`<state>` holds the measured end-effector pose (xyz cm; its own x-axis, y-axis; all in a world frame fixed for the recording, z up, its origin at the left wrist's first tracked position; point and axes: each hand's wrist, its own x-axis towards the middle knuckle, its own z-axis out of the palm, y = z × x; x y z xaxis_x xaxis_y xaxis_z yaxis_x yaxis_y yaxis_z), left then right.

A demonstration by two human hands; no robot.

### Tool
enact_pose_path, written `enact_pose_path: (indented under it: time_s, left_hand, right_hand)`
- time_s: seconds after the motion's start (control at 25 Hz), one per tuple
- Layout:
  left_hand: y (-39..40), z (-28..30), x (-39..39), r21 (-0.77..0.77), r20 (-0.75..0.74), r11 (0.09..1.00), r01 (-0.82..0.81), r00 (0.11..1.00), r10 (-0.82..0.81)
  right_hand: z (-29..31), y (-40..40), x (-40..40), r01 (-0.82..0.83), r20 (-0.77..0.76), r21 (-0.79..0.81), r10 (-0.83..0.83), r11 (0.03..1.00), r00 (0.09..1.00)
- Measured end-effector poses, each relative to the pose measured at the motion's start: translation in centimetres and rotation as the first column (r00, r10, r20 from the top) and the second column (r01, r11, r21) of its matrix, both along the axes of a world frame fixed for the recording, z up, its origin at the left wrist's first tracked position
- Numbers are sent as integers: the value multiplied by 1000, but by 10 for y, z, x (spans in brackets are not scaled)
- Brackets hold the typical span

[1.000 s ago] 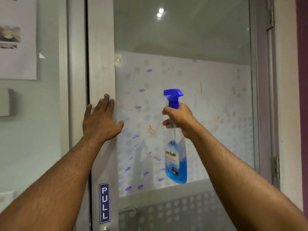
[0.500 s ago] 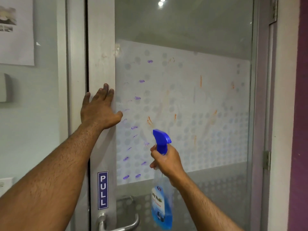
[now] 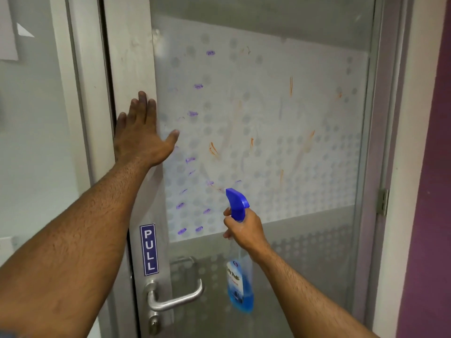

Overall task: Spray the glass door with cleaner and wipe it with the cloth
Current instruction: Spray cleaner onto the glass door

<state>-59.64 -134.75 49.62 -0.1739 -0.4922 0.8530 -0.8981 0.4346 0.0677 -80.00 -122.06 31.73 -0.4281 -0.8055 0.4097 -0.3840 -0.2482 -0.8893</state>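
Glass door: frosted panel, purple and orange marks toward its left edge and middle. Left hand flat, fingers straight, pressing the door's left stile. Right hand gripping spray bottle near the panel's lower edge, nozzle toward glass. Cloth not seen. Risk: runoff onto lever handle; low aim missing upper marks.

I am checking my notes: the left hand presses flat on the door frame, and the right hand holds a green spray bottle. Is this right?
Not quite. The head view shows the spray bottle is blue, not green. The left hand presses flat on the door frame, and the right hand holds the bottle.
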Motion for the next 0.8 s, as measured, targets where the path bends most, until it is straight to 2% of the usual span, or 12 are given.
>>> enact_pose_path:
  time_s: [0.48,0.8]
  left_hand:
    - [-14,-15,-18,-126,-132,992,20,991,-37]
    - [-28,-17,-19,-235,-179,970,68,978,-112]
  right_hand:
    - [35,-5,-81,201,113,-86,-191,976,975]
    - [61,30,-204,460,288,-63,-425,886,858]
